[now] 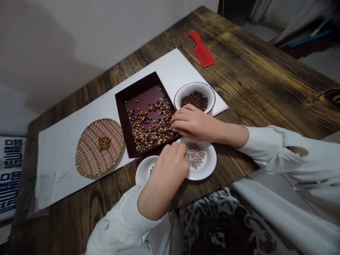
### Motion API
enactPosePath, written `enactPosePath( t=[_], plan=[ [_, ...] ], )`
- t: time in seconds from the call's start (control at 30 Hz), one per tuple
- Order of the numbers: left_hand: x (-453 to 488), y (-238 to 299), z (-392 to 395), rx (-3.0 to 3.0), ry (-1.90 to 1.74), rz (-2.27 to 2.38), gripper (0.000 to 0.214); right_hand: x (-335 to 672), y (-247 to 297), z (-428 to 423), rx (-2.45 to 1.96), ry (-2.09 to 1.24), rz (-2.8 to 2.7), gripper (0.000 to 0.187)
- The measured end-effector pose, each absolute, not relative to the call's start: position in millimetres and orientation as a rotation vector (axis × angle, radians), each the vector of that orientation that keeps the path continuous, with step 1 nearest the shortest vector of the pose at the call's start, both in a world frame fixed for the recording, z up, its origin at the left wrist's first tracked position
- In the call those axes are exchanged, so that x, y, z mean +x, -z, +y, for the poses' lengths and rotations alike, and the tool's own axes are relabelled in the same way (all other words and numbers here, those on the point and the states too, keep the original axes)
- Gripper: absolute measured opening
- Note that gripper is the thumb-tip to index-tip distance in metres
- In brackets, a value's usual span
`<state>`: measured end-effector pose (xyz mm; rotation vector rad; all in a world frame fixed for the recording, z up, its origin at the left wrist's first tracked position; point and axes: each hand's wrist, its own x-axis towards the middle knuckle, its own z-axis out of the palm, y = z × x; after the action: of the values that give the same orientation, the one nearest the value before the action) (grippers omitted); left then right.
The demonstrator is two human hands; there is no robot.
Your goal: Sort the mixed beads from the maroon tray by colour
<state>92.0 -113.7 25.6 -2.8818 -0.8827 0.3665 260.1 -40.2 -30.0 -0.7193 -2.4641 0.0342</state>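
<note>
A dark maroon box holds many mixed round beads in brown, yellow and pale tones. Over its right edge lies my right hand, fingers pressed together and bent down toward the beads, the tips partly hidden. My left hand is closed with curled fingers above the left rim of a white plate of pale beads; whatever it pinches is hidden. Beneath the left wrist a second white dish is partly covered. Just beyond my right hand stands a white bowl of dark brown beads.
A round woven tray with a small pile of yellow-brown beads sits left of the box. White board lies under the tray and box. On the wooden table, a red comb rests at the back, near the wall.
</note>
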Motion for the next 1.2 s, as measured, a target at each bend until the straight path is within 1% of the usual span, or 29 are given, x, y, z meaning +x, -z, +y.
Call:
enactPosePath(
  t=[0.3,0.6,0.9,1.2],
  plan=[
    [89,-26,-115,-2.862,-0.254,-0.827,0.018,260,30,-40,-0.716,-0.023,-2.471,0.025],
    [85,-26,-118,-2.85,-0.261,-0.857,0.018,261,29,-40,-0.715,-0.049,-2.466,0.026],
    [92,-32,-118,-2.903,-0.471,-0.915,0.019,260,29,-40,-0.727,-0.04,-2.47,0.025],
    [93,-35,-120,-2.917,-0.521,-0.932,0.017,260,30,-40,-0.719,-0.038,-2.472,0.025]
  ],
)
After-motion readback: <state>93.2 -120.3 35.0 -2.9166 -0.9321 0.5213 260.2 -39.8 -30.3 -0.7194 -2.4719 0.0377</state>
